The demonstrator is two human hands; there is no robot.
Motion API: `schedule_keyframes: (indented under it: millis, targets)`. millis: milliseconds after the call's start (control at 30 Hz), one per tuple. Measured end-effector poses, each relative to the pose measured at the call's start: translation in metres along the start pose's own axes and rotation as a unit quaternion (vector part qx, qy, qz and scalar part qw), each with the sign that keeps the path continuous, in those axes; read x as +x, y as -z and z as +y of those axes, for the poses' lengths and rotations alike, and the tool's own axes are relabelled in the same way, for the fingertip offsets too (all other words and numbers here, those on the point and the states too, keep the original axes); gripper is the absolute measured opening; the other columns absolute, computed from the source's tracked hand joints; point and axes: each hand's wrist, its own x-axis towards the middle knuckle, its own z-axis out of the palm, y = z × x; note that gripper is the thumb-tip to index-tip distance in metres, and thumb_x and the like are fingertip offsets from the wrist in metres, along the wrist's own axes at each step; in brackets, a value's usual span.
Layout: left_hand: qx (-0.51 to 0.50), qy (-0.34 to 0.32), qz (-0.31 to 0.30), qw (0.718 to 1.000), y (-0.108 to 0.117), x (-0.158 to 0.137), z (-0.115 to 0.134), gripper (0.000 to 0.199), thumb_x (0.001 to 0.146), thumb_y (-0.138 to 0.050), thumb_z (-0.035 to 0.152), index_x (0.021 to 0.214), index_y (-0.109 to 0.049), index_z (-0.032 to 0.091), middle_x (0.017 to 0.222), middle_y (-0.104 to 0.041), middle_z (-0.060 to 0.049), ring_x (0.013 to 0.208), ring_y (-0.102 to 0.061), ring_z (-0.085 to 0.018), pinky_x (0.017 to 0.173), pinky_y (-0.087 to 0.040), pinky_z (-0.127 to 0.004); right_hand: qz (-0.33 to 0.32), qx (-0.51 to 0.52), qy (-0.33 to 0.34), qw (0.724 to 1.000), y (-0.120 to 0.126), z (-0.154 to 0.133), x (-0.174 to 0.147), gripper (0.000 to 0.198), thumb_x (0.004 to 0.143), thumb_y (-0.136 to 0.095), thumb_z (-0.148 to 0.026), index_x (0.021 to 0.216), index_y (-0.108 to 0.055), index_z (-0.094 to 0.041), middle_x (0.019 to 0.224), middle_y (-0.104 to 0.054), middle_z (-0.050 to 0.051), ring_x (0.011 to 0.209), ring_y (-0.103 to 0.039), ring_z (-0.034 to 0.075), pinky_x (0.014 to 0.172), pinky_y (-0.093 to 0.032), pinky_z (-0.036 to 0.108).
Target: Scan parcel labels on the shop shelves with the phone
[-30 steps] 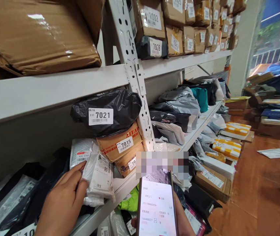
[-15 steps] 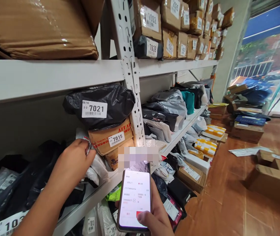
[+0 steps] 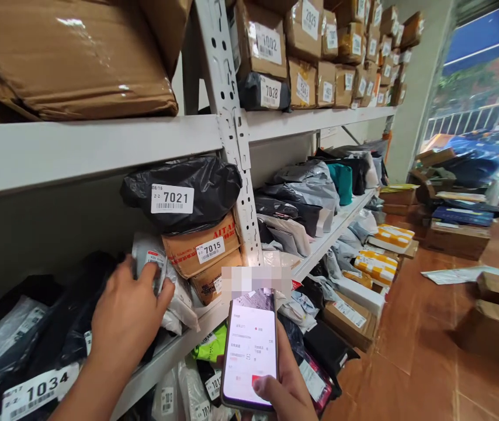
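Observation:
My left hand (image 3: 129,310) reaches over the lower shelf with its fingers spread, the fingertips against a pale plastic mailer bag (image 3: 148,244) with a small red-and-white label. I cannot see it grip the bag. In my right hand (image 3: 291,374) is a smartphone (image 3: 249,351), held upright with the thumb low on its lit white screen near a red button. Right of the mailer, a black bag (image 3: 214,187) labelled 7021 lies on a brown carton (image 3: 183,257) labelled 7015. Dark bags (image 3: 63,318) lie left of my left hand, one labelled 1034.
A white perforated post (image 3: 227,105) divides the shelving. Labelled cartons (image 3: 302,35) fill the upper right shelf. Bagged parcels (image 3: 306,175) line the shelf below. Open cartons (image 3: 495,327) and stacked parcels (image 3: 462,225) stand on the brown floor (image 3: 398,356).
My left hand's fingers have opened from a pinch at the pale mailer, and the bag's label now shows. My right hand still holds the phone. The view has shifted slightly left.

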Motion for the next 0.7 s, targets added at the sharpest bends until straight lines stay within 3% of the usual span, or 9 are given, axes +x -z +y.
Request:
schedule_keyframes:
  millis: [100, 233, 333, 433, 500, 567, 633, 700]
  targets:
    - [0.063, -0.018, -0.061, 0.996, 0.009, 0.011, 0.011, 0.038, 0.091, -0.03, 0.029, 0.102, -0.062, 0.011, 0.104, -0.064, -0.019, 0.094, -0.065, -0.033, 0.077, -0.053, -0.041, -0.004, -0.029, -0.009, 1.0, 0.006, -0.001, 0.001, 0.12, 0.055, -0.074, -0.02, 0.149, 0.0, -0.029, 0.104, -0.075, 0.009, 0.074, -0.072, 0.029, 0.036, -0.047, 0.022]
    - [0.078, -0.072, -0.13, 0.986, 0.014, 0.033, 0.013, 0.038, 0.087, -0.028, 0.017, 0.097, -0.064, 0.008, 0.092, -0.068, -0.019, 0.086, -0.068, -0.031, 0.073, -0.052, -0.038, -0.021, -0.045, 0.001, 0.999, 0.011, -0.004, 0.0, 0.114, 0.061, -0.073, -0.02, 0.15, -0.002, -0.03, 0.099, -0.076, 0.008, 0.051, -0.066, 0.02, 0.037, -0.048, 0.023]
    - [0.017, -0.057, -0.189, 0.98, 0.015, 0.045, 0.003, 0.038, 0.086, -0.033, 0.023, 0.099, -0.065, 0.008, 0.099, -0.069, -0.021, 0.092, -0.067, -0.033, 0.077, -0.05, -0.04, -0.002, -0.073, 0.015, 0.997, 0.013, -0.007, -0.002, 0.108, 0.063, -0.073, -0.019, 0.149, -0.008, -0.031, 0.098, -0.077, 0.007, 0.05, -0.064, 0.019, 0.036, -0.047, 0.023]
    - [-0.148, -0.027, -0.206, 0.967, 0.015, 0.048, -0.014, 0.044, 0.082, -0.048, 0.038, 0.116, -0.058, 0.011, 0.114, -0.067, -0.018, 0.105, -0.063, -0.032, 0.088, -0.048, -0.039, 0.018, -0.106, 0.025, 0.994, 0.014, -0.014, -0.005, 0.103, 0.063, -0.072, -0.016, 0.148, -0.017, -0.034, 0.1, -0.077, 0.004, 0.047, -0.061, 0.017, 0.032, -0.042, 0.021]
    - [-0.246, -0.002, -0.166, 0.955, 0.014, 0.041, -0.023, 0.059, 0.078, -0.057, 0.045, 0.127, -0.05, 0.013, 0.125, -0.061, -0.014, 0.114, -0.059, -0.028, 0.096, -0.045, -0.037, 0.016, -0.118, 0.024, 0.993, 0.015, -0.019, -0.007, 0.102, 0.063, -0.072, -0.014, 0.148, -0.02, -0.034, 0.099, -0.077, 0.003, 0.042, -0.058, 0.015, 0.032, -0.042, 0.021]
    - [-0.272, 0.035, -0.097, 0.957, 0.012, 0.022, -0.027, 0.065, 0.079, -0.057, 0.05, 0.132, -0.044, 0.013, 0.134, -0.054, -0.014, 0.121, -0.053, -0.026, 0.102, -0.042, -0.037, 0.007, -0.131, 0.016, 0.991, 0.02, -0.023, -0.008, 0.103, 0.063, -0.073, -0.014, 0.148, -0.018, -0.032, 0.094, -0.078, 0.005, 0.042, -0.06, 0.017, 0.035, -0.045, 0.024]
    - [-0.255, 0.05, 0.0, 0.966, 0.009, -0.009, -0.026, 0.061, 0.084, -0.054, 0.049, 0.132, -0.042, 0.014, 0.139, -0.048, -0.015, 0.128, -0.047, -0.027, 0.107, -0.038, -0.041, 0.001, -0.151, -0.002, 0.989, 0.027, -0.025, -0.009, 0.108, 0.063, -0.076, -0.016, 0.15, -0.014, -0.03, 0.092, -0.078, 0.007, 0.047, -0.064, 0.022, 0.039, -0.049, 0.028]
    - [-0.252, 0.01, 0.124, 0.96, 0.001, -0.053, -0.021, 0.049, 0.087, -0.053, 0.038, 0.13, -0.043, 0.017, 0.138, -0.047, -0.014, 0.129, -0.045, -0.025, 0.108, -0.037, -0.042, 0.011, -0.158, -0.018, 0.987, 0.038, -0.024, -0.012, 0.111, 0.062, -0.077, -0.018, 0.15, -0.01, -0.028, 0.094, -0.078, 0.008, 0.057, -0.068, 0.026, 0.039, -0.05, 0.029]
